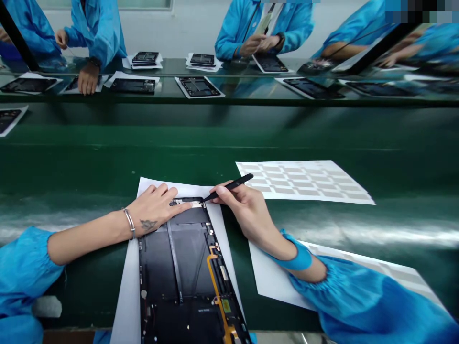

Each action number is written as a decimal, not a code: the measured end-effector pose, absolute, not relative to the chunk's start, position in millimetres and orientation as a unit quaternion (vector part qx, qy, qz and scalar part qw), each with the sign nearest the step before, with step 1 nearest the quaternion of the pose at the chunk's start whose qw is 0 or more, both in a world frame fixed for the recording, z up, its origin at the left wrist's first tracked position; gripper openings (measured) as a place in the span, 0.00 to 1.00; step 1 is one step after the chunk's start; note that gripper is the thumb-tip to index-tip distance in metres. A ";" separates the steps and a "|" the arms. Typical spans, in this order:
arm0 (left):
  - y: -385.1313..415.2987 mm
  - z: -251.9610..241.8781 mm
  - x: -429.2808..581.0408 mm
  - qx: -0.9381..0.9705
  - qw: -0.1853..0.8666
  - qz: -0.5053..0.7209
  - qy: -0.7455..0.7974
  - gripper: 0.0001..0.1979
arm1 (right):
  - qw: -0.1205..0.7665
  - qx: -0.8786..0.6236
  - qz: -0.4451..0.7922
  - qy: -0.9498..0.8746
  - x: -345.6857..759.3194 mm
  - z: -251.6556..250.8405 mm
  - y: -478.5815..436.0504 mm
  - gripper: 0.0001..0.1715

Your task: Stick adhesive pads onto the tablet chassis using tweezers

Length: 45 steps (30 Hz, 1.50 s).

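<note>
In front of me an opened tablet housing (193,258), black with an orange flex cable (211,267), lies on a white paper sheet (125,306). My left hand (156,208) rests across its far left corner, fingers stretched out. The index finger presses beside a small whitish piece (196,204) at the far edge. In my right hand (247,205) a pair of black tweezers (233,184) is held like a pen. The tweezer tips touch or nearly touch the housing's far right corner, next to that piece.
A sheet of pale stickers (304,179) lies beyond my right hand; another sheet (272,277) is under my right forearm. Across the green bench (107,157), a raised shelf holds several tablet housings (201,87) on paper. Co-workers in blue (265,28) work behind it.
</note>
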<state>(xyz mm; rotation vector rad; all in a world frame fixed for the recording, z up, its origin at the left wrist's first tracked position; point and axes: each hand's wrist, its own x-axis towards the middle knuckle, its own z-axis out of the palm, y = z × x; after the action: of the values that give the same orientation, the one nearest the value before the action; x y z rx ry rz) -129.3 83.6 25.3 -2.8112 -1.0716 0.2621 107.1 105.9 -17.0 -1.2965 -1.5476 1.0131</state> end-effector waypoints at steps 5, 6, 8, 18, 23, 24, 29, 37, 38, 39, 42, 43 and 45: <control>82.3 28.9 -130.2 -0.929 0.059 0.098 -0.353 0.25 | 0.419 -0.514 0.380 -0.645 104.8 -11.6 106.6 0.27; 81.8 30.1 -130.0 -0.929 0.062 0.102 -0.351 0.25 | 0.420 -0.513 0.384 -0.642 104.2 -11.0 107.6 0.27; 81.4 32.5 -127.9 -0.928 0.071 0.108 -0.350 0.25 | 0.432 -0.507 0.415 -0.620 103.5 -10.8 110.3 0.27; 98.4 25.7 -127.6 -0.933 0.000 0.076 -0.351 0.29 | 0.440 -0.473 0.377 -0.664 101.5 -0.1 106.9 0.24; 85.0 10.4 -160.4 -0.931 -0.096 -0.057 -0.348 0.25 | 0.367 -0.409 0.366 -0.751 89.4 2.9 107.3 0.26; 81.7 7.7 -163.7 -0.931 -0.103 -0.070 -0.343 0.25 | 0.361 -0.406 0.373 -0.752 88.2 1.5 107.8 0.26; 75.7 2.0 -162.5 -0.932 -0.108 -0.075 -0.337 0.24 | 0.343 -0.424 0.399 -0.737 91.0 -4.7 107.1 0.25; 76.3 3.3 -157.4 -0.935 -0.089 -0.063 -0.338 0.24 | 0.324 -0.403 0.372 -0.771 97.5 -2.5 104.8 0.21; 76.1 2.9 -157.0 -0.935 -0.084 -0.060 -0.338 0.24 | 0.321 -0.394 0.363 -0.781 98.0 -1.5 104.7 0.20; 76.0 2.6 -156.6 -0.936 -0.079 -0.056 -0.340 0.24 | 0.318 -0.387 0.354 -0.790 98.7 -0.5 104.6 0.18; 75.7 2.7 -154.9 -0.936 -0.063 -0.042 -0.344 0.24 | 0.313 -0.379 0.329 -0.806 102.7 2.9 104.2 0.16; 75.6 3.1 -154.5 -0.936 -0.057 -0.037 -0.345 0.23 | 0.313 -0.381 0.322 -0.808 105.1 4.1 104.2 0.15; 75.5 4.2 -154.0 -0.937 -0.044 -0.027 -0.345 0.23 | 0.311 -0.391 0.308 -0.809 111.6 6.5 105.0 0.16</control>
<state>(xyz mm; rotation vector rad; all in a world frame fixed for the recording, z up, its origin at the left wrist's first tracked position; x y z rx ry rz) -154.0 75.5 4.2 -3.0309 -1.1145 -0.0888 111.6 105.0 6.5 -1.0334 -2.1369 0.8143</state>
